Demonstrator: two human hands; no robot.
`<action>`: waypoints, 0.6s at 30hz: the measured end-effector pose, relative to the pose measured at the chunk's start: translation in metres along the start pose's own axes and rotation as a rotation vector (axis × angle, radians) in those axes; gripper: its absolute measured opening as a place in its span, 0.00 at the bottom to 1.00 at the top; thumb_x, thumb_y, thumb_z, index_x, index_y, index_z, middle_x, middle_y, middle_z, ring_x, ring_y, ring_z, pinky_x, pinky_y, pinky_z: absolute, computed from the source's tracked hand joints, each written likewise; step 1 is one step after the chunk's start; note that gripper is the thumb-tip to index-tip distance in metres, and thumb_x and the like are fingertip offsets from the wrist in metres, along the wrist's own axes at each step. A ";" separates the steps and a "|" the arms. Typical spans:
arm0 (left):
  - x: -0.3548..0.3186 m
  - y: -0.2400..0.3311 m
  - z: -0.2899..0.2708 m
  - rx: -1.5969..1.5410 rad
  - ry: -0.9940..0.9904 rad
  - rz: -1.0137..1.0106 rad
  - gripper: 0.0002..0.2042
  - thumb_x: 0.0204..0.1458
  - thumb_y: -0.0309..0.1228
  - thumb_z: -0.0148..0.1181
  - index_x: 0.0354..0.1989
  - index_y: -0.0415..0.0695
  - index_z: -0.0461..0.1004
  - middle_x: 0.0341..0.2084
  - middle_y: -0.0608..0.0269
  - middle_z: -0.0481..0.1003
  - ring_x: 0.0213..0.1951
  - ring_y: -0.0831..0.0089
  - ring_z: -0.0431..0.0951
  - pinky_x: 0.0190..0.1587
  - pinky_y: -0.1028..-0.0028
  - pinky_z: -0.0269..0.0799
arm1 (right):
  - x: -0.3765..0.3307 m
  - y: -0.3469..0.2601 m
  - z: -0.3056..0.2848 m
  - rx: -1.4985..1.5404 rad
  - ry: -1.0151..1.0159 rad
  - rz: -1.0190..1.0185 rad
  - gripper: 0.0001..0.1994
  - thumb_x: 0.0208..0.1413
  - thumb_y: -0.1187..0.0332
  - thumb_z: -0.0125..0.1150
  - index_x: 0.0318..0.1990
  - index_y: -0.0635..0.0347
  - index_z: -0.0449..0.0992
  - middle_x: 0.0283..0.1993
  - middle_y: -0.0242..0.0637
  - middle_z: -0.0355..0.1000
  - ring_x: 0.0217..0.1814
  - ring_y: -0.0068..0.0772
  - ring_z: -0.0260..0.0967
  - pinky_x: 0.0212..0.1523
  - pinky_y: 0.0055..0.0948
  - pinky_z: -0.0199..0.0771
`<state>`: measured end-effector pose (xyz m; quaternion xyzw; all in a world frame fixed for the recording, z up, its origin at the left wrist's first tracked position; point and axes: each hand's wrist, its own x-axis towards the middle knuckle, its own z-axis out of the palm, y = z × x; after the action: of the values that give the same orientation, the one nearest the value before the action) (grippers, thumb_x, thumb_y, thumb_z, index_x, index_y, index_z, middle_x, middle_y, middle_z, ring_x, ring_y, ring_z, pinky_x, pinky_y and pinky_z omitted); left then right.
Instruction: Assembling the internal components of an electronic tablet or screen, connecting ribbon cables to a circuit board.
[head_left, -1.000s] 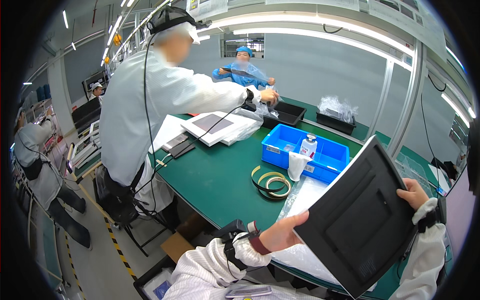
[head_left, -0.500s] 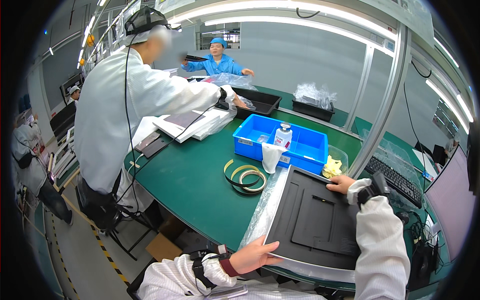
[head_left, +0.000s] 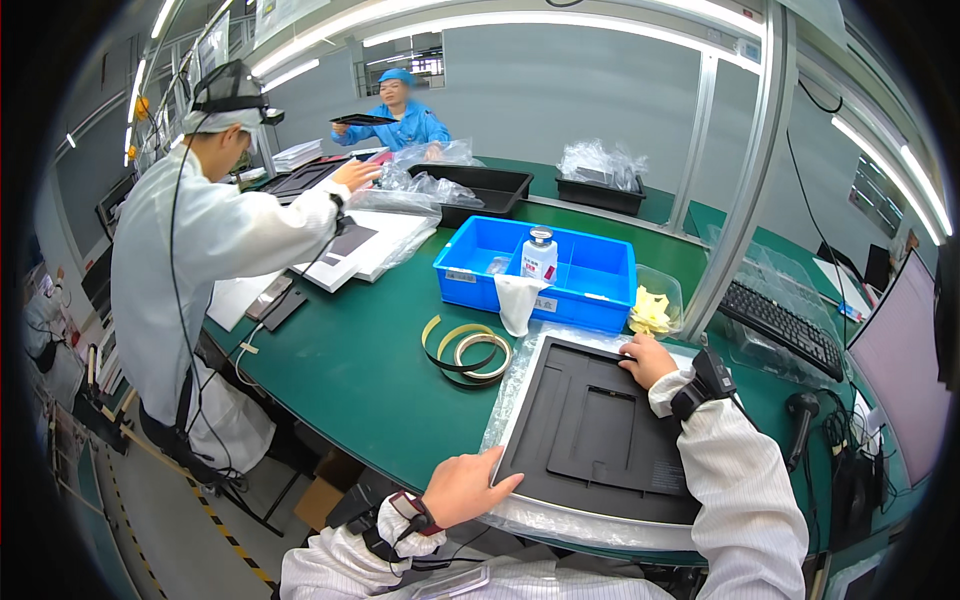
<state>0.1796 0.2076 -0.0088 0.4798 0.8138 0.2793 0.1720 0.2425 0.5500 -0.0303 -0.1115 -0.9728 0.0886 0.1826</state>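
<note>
A flat black rectangular panel (head_left: 570, 430) with raised lines and a silvery rim lies on a bubble-wrap sheet (head_left: 497, 425) at the table's near edge. At its near left corner is my left hand (head_left: 462, 489), thumb and forefinger spread apart and touching the rim. My right hand (head_left: 648, 360) grips the panel's far edge with bent fingers; the fingertips under the edge are hidden. Left of the panel lie a black roll of tape (head_left: 432, 352) and a cream roll (head_left: 497, 376), partly unwound.
Behind the panel stands a blue divided bin (head_left: 590, 312) with a white bottle (head_left: 539, 256) and a draped white cloth (head_left: 517, 303). A clear tub (head_left: 655, 302) holds yellow scraps. At right are a keyboard (head_left: 780, 328) and scanner (head_left: 801, 425). Two co-workers handle parts at the far left.
The panel has come down flatter onto the bubble wrap. My left hand has loosened from its near edge and moved to the corner. The nearer co-worker's arm has drawn back from the black tray.
</note>
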 end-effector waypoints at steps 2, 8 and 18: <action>0.001 -0.002 0.002 0.118 0.103 0.008 0.20 0.44 0.44 0.52 0.36 0.37 0.68 0.13 0.54 0.70 0.20 0.58 0.72 0.22 0.66 0.66 | 0.000 -0.004 0.000 -0.012 0.016 -0.007 0.07 0.41 0.69 0.58 0.28 0.60 0.71 0.31 0.41 0.62 0.37 0.43 0.62 0.37 0.33 0.63; 0.003 -0.002 -0.007 0.073 0.056 -0.045 0.20 0.43 0.44 0.52 0.35 0.37 0.69 0.16 0.53 0.71 0.22 0.57 0.72 0.24 0.65 0.67 | 0.012 -0.017 0.006 -0.255 0.013 -0.165 0.03 0.39 0.75 0.55 0.21 0.62 0.67 0.25 0.39 0.62 0.32 0.41 0.63 0.31 0.34 0.64; 0.029 -0.016 0.004 -0.098 0.334 0.089 0.20 0.43 0.39 0.55 0.40 0.34 0.66 0.22 0.56 0.70 0.24 0.68 0.70 0.27 0.72 0.65 | 0.035 -0.018 -0.023 0.126 0.092 -0.188 0.06 0.40 0.77 0.54 0.29 0.65 0.71 0.27 0.47 0.68 0.33 0.48 0.65 0.33 0.35 0.65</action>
<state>0.1567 0.2280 -0.0223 0.4532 0.7945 0.4016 0.0451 0.2157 0.5444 0.0065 -0.0119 -0.9621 0.1266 0.2414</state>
